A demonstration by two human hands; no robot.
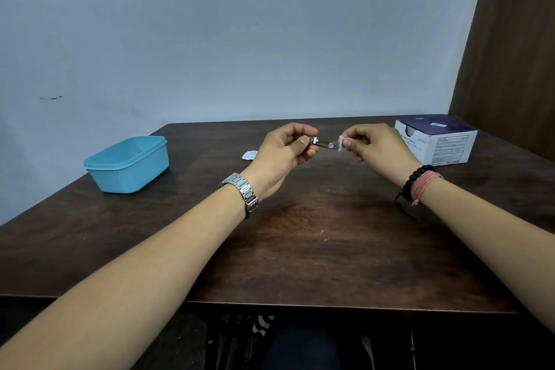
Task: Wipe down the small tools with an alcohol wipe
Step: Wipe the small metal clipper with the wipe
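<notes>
- Left hand [283,153]: fingers curled, thumb and forefinger pinching one end of the clipper [323,143], a small metal nail clipper.
- Clipper held level in the air above the table [315,249], over its far middle, free end pointing at the right hand.
- Right hand [375,147]: fingers curled, thumb and fingertips pinching a small white wipe [341,143].
- Wipe sits right at the clipper's free end; touching or just short of it, can't tell.
- Both hands raised off the table, close together, with the clipper spanning the gap.
- Watch [243,194], steel band, on left wrist. Black bead bracelet [416,182] plus pink thread band on right wrist.
- Tub [129,164]: light blue plastic, near the table's left edge, well apart from the hands. Inside not visible.
- Box [438,138]: white and dark blue, at the far right corner, printed side facing the camera; text too small to read.
- Wrapper [249,154]: small white torn packet, flat on the table just past the left hand, between tub and hands.
</notes>
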